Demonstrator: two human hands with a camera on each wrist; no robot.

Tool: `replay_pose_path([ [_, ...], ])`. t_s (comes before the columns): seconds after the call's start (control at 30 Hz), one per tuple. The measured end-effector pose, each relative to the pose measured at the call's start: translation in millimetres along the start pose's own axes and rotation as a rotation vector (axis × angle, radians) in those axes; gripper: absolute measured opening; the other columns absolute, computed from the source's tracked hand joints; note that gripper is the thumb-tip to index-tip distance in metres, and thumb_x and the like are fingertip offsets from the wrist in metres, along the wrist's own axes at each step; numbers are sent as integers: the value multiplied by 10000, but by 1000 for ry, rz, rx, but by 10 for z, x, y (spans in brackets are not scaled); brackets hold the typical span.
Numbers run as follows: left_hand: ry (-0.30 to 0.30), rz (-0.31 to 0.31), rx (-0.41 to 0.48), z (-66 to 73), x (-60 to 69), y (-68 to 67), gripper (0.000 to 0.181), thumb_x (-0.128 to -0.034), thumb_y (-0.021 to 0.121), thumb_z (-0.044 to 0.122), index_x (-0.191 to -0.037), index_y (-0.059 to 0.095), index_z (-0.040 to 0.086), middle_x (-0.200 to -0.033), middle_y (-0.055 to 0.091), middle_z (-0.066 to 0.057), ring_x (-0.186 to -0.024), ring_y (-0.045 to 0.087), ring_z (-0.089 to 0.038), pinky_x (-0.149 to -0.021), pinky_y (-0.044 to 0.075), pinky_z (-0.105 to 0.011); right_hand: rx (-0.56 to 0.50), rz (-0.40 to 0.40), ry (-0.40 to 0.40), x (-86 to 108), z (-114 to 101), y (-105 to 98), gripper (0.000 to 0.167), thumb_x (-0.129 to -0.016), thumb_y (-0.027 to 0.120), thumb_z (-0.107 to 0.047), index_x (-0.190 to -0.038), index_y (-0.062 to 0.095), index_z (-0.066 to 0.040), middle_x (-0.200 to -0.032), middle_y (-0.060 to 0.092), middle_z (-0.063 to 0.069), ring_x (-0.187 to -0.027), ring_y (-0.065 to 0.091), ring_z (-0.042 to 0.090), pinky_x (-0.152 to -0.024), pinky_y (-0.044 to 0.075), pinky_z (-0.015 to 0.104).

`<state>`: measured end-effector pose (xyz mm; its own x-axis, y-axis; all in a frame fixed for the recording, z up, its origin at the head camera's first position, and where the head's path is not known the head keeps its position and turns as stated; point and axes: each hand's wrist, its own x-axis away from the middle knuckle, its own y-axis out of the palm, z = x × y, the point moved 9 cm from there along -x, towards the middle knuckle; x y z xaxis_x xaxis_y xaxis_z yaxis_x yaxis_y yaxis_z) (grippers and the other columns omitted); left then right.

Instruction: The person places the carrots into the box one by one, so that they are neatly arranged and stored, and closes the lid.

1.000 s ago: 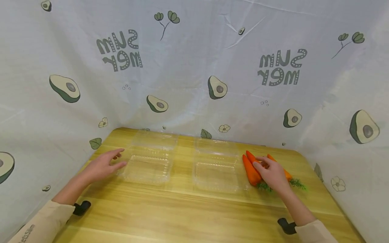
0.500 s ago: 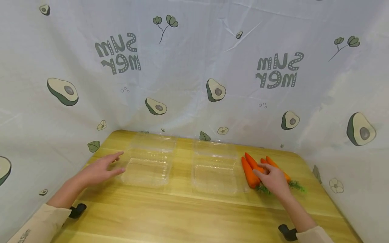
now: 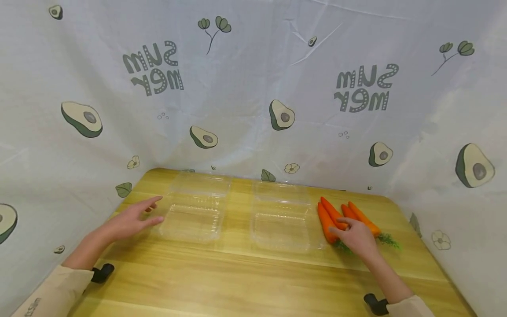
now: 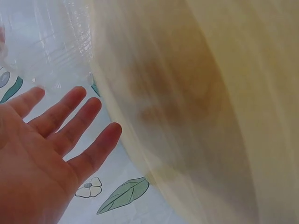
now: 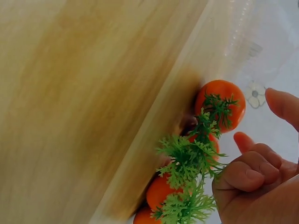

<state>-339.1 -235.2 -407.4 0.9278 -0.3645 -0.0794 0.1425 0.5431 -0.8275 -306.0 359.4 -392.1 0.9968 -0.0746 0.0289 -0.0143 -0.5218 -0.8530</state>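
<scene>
CARROTS (image 3: 325,222) FOUND UNGRIPPED BESIDE TWO CLEAR CONTAINERS

A left container (image 3: 192,223) and a right container (image 3: 281,230) are set side by side on the table (image 3: 237,281), lids (image 3: 201,184) laid back, presumably for access from above. Four carrots are grouped to their right, leafy tops (image 5: 187,161) toward the near side, a placement judged convenient for the right hand (image 3: 358,238). That hand is poised at them, fingers loosely bent, nothing grasped; contact cannot be confirmed. The left hand (image 3: 128,221) is held empty, fingers extended and spread, by the left container's outer edge; touch cannot be determined.
</scene>
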Motion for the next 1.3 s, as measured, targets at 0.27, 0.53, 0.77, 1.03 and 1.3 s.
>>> replay_pose_path([
  [0.27, -10, -17, 11, 1, -21, 42, 790, -1000, 596, 462, -1567, 296, 2, -1411, 518, -317, -1293, 497, -490, -984, 442, -637, 138, -8, -24, -11, -15, -31, 720, -890, 728, -463, -1299, 604, 116, -1176, 667, 318, -892, 666, 355, -771, 525, 474],
  [0.53, -27, -29, 21, 0, 0, 21, 780, -1019, 567, 450, -1583, 256, 10, -1423, 504, -328, -1311, 481, -502, -1002, 421, -650, 212, -9, 3, -51, -10, 14, 721, -854, 746, -422, -1323, 591, 104, -1063, 717, 243, -741, 651, 261, -635, 502, 410],
  [0.77, -9, -51, 12, -11, 3, 36, 777, -1005, 600, 433, -1579, 275, 23, -1405, 532, -290, -1269, 524, -473, -957, 469, -611, 209, -19, 20, -18, 49, 22, 683, -862, 756, -349, -1342, 574, 102, -831, 732, 82, -642, 631, 152, -572, 463, 342],
  [1.03, -1, -60, 23, 5, -2, 11, 804, -978, 642, 430, -1579, 282, 34, -1393, 543, -266, -1248, 544, -443, -922, 499, -564, 217, -16, 11, -44, 41, 3, 658, -856, 776, -354, -1320, 608, 81, -895, 734, 118, -645, 585, 168, -575, 425, 330],
  [1.3, -2, -59, 23, -16, 7, 31, 805, -981, 638, 428, -1580, 276, 31, -1391, 544, -266, -1255, 537, -447, -927, 492, -575, 246, 3, -46, -93, 23, -8, 590, -838, 787, -352, -1242, 672, 63, -1137, 684, 308, -694, 611, 235, -619, 440, 370],
])
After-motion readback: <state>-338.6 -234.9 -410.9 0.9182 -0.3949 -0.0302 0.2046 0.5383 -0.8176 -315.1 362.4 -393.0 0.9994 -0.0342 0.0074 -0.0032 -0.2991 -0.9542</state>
